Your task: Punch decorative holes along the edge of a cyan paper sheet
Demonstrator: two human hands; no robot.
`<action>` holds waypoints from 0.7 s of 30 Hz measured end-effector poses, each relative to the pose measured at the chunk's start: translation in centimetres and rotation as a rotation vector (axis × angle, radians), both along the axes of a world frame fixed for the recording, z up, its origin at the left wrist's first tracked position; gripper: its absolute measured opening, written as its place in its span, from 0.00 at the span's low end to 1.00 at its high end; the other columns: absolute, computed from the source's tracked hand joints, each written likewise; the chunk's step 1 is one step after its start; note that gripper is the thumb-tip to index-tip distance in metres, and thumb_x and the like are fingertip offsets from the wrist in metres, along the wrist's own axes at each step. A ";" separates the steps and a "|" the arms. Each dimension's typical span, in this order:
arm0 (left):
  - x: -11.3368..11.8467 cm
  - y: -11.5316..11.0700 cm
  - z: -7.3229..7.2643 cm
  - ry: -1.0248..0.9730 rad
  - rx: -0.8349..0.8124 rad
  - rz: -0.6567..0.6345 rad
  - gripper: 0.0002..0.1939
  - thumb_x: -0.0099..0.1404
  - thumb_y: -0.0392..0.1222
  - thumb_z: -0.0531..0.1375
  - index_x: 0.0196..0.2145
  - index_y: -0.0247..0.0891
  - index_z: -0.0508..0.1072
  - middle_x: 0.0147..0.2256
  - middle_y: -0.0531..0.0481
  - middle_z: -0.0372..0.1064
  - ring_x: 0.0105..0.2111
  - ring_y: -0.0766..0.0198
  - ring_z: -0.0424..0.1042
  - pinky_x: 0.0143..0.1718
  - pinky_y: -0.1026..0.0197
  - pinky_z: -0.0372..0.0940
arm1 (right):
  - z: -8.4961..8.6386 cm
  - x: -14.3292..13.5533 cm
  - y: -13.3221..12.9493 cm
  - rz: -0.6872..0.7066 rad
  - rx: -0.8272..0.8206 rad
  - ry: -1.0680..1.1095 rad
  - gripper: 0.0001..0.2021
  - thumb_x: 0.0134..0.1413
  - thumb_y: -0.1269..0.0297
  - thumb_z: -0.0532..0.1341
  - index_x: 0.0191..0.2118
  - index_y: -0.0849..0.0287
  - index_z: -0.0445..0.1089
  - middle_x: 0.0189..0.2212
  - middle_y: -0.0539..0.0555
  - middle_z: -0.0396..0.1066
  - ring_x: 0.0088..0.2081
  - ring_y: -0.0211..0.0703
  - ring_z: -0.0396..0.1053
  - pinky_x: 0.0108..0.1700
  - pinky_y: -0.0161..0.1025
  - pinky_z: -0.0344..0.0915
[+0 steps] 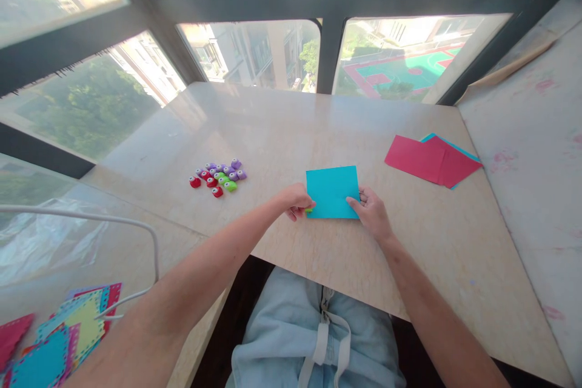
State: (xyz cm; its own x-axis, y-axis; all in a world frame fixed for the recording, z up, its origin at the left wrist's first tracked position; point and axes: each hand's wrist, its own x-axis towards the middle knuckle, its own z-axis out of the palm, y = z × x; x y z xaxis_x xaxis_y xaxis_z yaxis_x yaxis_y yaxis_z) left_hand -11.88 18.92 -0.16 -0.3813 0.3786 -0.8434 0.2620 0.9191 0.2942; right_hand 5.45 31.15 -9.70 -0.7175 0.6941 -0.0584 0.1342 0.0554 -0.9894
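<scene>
Currently, 2 hands (373, 213) flank 1 blue card (333, 193).

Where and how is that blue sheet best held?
The blue sheet is probably best pinched at its right edge from the right, as the right hand does, thumb on top: it is thin, and the left hand, with something green, is at its lower left corner.

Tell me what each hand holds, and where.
Right hand: the blue card, by its right edge. Left hand: a small green thing at the card's lower-left corner; its held part is hidden.
</scene>
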 end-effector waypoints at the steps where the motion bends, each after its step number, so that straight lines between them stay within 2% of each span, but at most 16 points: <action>1: 0.0 0.0 0.0 0.004 0.001 0.002 0.10 0.64 0.40 0.59 0.30 0.29 0.70 0.20 0.43 0.64 0.29 0.54 0.72 0.34 0.51 0.73 | 0.0 0.0 0.0 0.001 0.000 0.001 0.28 0.48 0.47 0.66 0.50 0.62 0.66 0.47 0.63 0.73 0.45 0.53 0.73 0.47 0.48 0.71; 7: 0.0 0.0 -0.1 -0.008 -0.016 0.007 0.09 0.64 0.40 0.59 0.29 0.31 0.69 0.19 0.44 0.65 0.27 0.55 0.72 0.34 0.51 0.73 | -0.1 0.0 0.0 0.002 -0.001 -0.004 0.28 0.48 0.46 0.65 0.49 0.62 0.66 0.46 0.63 0.73 0.45 0.54 0.73 0.45 0.48 0.71; 14: 0.1 -0.1 0.1 -0.044 0.006 0.023 0.09 0.65 0.40 0.59 0.30 0.31 0.68 0.21 0.40 0.67 0.30 0.52 0.74 0.35 0.49 0.73 | -0.4 0.0 0.0 -0.008 0.001 0.004 0.27 0.48 0.47 0.66 0.49 0.61 0.66 0.46 0.63 0.73 0.45 0.53 0.73 0.46 0.48 0.71; 21: -0.8 -1.2 -0.9 -0.132 0.102 0.044 0.12 0.68 0.44 0.57 0.31 0.31 0.66 0.24 0.43 0.67 0.28 0.56 0.73 0.35 0.49 0.73 | -0.4 0.1 0.0 0.001 0.016 0.021 0.27 0.49 0.47 0.65 0.50 0.60 0.67 0.45 0.62 0.73 0.44 0.52 0.73 0.45 0.47 0.72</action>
State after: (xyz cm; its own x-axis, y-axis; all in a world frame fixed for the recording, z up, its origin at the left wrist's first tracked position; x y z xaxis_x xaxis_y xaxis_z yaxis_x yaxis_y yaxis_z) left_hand -12.66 17.72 -1.08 -0.2883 0.4501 -0.8451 0.1749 0.8925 0.4157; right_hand 5.53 31.13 -10.14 -0.7191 0.6942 -0.0317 0.1130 0.0718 -0.9910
